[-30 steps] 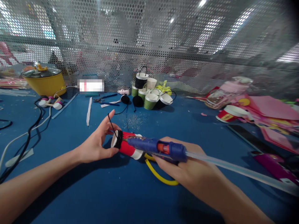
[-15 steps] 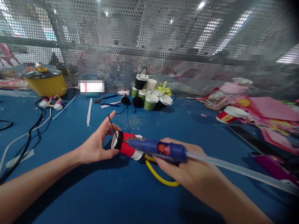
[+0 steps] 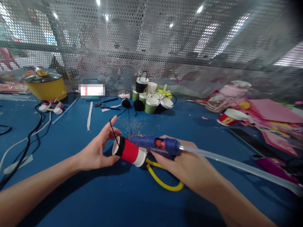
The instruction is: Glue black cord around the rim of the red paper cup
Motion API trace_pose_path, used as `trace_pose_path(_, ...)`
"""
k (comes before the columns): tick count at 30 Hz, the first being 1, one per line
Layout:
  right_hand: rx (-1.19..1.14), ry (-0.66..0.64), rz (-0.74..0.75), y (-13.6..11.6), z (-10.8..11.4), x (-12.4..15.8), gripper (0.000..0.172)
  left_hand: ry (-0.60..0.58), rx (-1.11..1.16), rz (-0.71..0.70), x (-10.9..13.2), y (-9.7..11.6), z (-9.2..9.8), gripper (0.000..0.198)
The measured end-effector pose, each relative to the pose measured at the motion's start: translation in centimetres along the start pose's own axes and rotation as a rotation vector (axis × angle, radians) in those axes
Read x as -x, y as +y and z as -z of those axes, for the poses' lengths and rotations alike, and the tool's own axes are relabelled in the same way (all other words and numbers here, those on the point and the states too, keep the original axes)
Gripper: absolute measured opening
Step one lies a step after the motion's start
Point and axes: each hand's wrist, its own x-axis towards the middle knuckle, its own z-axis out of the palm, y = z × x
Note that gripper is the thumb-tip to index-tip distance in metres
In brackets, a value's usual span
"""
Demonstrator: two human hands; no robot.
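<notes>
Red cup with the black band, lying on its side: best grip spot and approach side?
Take the red cup at its open mouth end, coming from the left with the thumb below and fingers above, as the left hand does. It lies on its side with the mouth facing left. The glue gun in the right hand blocks its top and right. The black band may carry wet glue, so pinch lightly.

Cup (image 3: 131, 152) left of glue gun (image 3: 151, 142), pot (image 3: 47, 89) behind (far left)
</notes>
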Motion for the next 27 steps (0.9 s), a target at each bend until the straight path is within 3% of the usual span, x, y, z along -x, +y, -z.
trace_pose_path(9,-0.072,-0.038,-0.067,-0.5,-0.1,1.4,0.014,0.043,0.112,0.045,-0.4,0.0,0.0,0.099)
trace_pose_path(13,-0.132,-0.076,-0.021,-0.5,-0.4,1.9,0.011,0.061,0.121,0.058,-0.5,0.2,0.0,0.1)
trace_pose_path(27,-0.069,-0.033,-0.058,-0.5,-0.1,1.0,0.012,0.055,0.079,0.036,-0.4,0.6,-0.2,0.1)
